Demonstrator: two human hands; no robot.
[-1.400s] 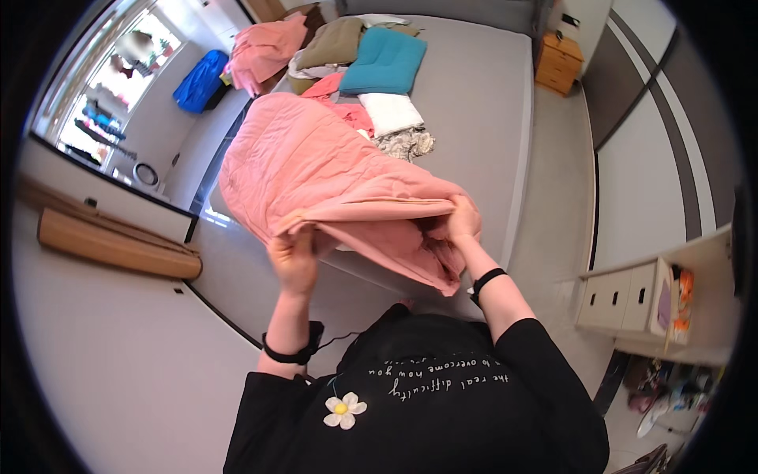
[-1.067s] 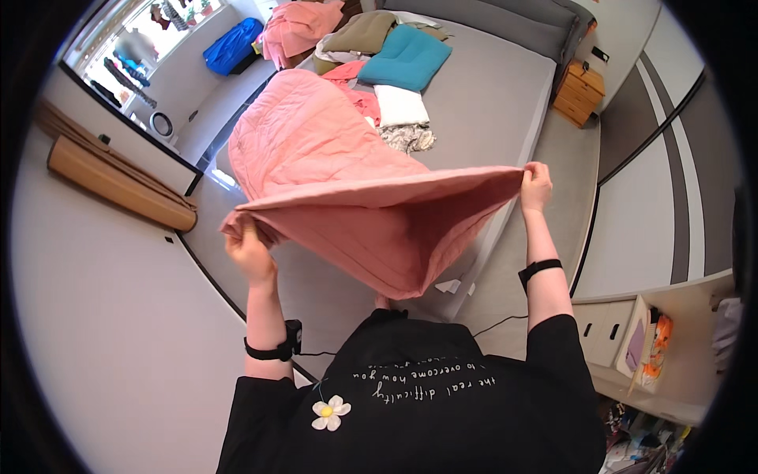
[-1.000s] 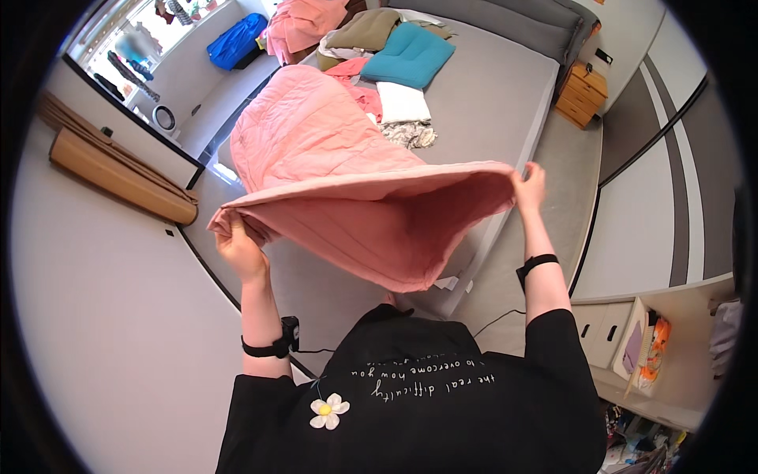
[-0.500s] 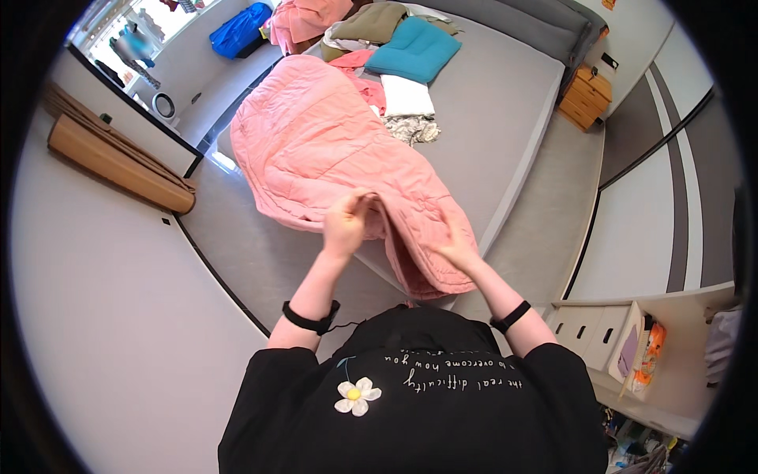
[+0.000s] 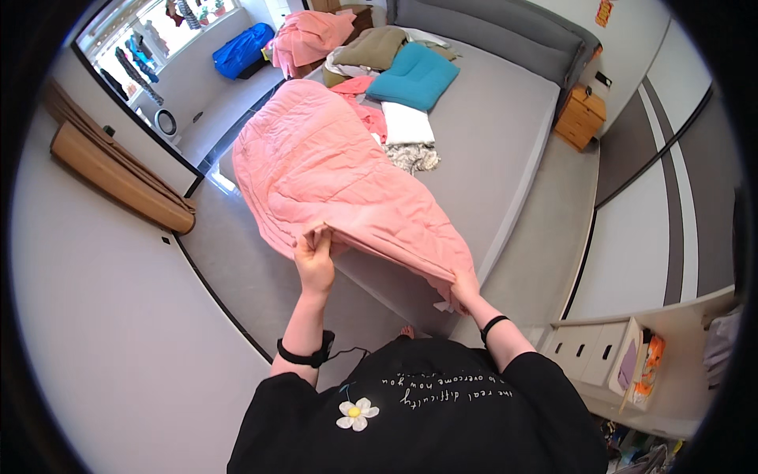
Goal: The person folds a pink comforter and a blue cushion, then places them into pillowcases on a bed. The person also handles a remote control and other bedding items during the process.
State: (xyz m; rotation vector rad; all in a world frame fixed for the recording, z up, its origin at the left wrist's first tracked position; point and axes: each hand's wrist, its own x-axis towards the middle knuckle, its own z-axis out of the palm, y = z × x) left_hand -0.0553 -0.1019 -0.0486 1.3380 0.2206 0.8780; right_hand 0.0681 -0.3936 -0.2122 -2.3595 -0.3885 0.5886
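Observation:
A pink quilt [image 5: 332, 166] lies bunched across the near left part of the bed, its near edge lifted off the mattress. My left hand [image 5: 316, 265] is closed on that edge, with a fold pinched at the fingertips. At the quilt's near right corner, my right hand [image 5: 463, 291] grips the edge, its fingers partly hidden by the cloth. Between my hands the edge is stretched in a slanting line, with a small loose flap hanging by the right hand.
On the grey bed [image 5: 493, 146] are a teal pillow [image 5: 414, 75], an olive pillow [image 5: 371, 47], a white cloth [image 5: 407, 124] and a patterned cloth [image 5: 412, 156]. A wooden nightstand [image 5: 580, 118] stands at the far right; white drawers [image 5: 580, 351] are near right.
My left hand has moved left and nearer with the quilt's edge. My right hand, spread over the quilt before, now grips its corner. The edge has gone from folded to stretched out.

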